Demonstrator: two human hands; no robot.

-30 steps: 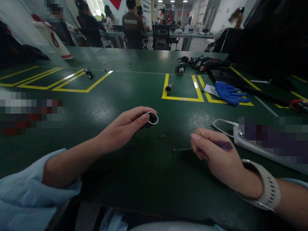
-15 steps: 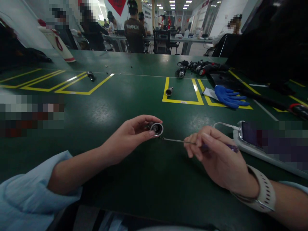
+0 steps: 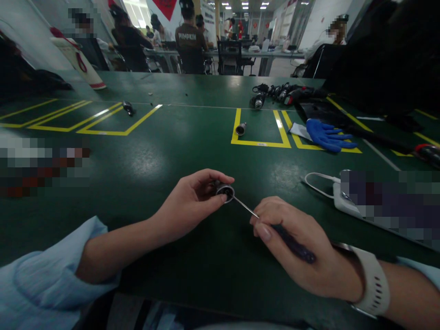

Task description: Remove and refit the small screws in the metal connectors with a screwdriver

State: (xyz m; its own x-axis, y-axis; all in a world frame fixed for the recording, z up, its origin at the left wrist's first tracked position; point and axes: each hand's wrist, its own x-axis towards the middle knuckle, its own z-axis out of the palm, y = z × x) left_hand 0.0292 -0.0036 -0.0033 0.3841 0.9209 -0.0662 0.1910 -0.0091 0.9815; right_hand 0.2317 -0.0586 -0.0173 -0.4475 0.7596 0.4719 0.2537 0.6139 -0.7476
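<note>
Between the thumb and fingers of my left hand (image 3: pixel 187 201) is a small round metal housing (image 3: pixel 226 190), its open end tilted toward me and to the right. My right hand (image 3: pixel 295 243) is closed around the dark purple handle of a screwdriver (image 3: pixel 292 245). The thin shaft points up and left, and its tip is inside the housing's opening. What the tip touches in there is too dark to make out. Both hands are just above the green table (image 3: pixel 192 284).
A similar metal housing (image 3: pixel 241 129) lies in a yellow-taped box ahead. Beyond are a blue glove (image 3: pixel 328 135), a dark tool with a coiled cable (image 3: pixel 257 101) and a small dark part (image 3: pixel 128 108). A phone on a white power bank (image 3: pixel 347 201) lies at right.
My right hand has turned and moved down, bringing the screwdriver tip from beside the housing into its opening. My left hand still holds the housing, shifted slightly lower.
</note>
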